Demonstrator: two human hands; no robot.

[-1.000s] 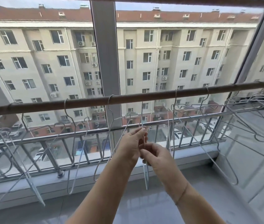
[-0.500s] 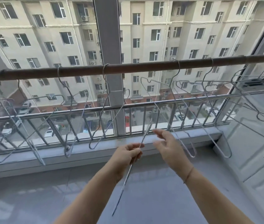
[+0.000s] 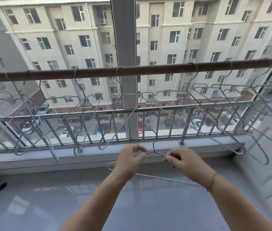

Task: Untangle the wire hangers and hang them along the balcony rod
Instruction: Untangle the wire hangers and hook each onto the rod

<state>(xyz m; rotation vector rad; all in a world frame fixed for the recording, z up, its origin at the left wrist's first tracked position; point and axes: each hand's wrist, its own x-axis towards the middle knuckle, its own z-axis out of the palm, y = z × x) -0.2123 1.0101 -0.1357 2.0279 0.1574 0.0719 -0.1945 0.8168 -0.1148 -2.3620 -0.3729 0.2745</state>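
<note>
A brown balcony rod (image 3: 148, 69) runs across the view with several thin wire hangers (image 3: 115, 104) hooked along it, some crossing each other at the right. Below the rod I hold one loose wire hanger (image 3: 153, 145) flat in front of me, its hook pointing up toward the railing. My left hand (image 3: 130, 157) pinches the hanger's left shoulder just beside the neck. My right hand (image 3: 183, 160) pinches the right shoulder wire. The hanger's bottom bar passes under both wrists.
A steel railing (image 3: 165, 110) stands on a low ledge (image 3: 82, 157) behind the hangers, in front of glass with a grey window post (image 3: 125, 39). A white door (image 3: 271, 147) is at the right. Grey floor tiles (image 3: 48, 197) lie below.
The hanger has turned from hanging steeply in my left hand to lying level between both hands, hook upward. My right hand has closed on its wire. The view has tilted downward.
</note>
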